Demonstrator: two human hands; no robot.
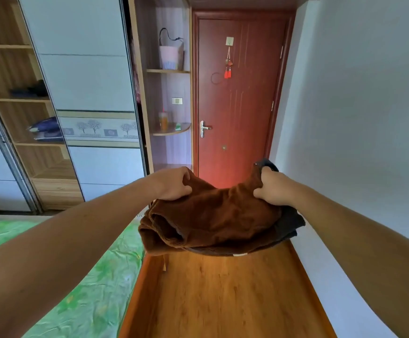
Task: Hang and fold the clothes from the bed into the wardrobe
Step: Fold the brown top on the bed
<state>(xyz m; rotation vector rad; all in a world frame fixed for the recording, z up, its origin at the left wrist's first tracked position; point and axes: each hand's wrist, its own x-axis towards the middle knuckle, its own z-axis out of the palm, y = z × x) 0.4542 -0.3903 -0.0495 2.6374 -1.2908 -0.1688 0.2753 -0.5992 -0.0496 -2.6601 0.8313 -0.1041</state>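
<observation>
you held the brown garment [213, 215] bunched in the air over the floor beside the bed [81, 276], left hand [174, 184] and right hand [271, 189] each gripping its top edge, soft and floppy, likely light, with the wardrobe [40, 118] beyond.

Head-worn view, forward and downward.

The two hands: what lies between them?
In the head view, a brown garment spans between the left hand and the right hand; each grips one end, above the wooden floor.
</observation>
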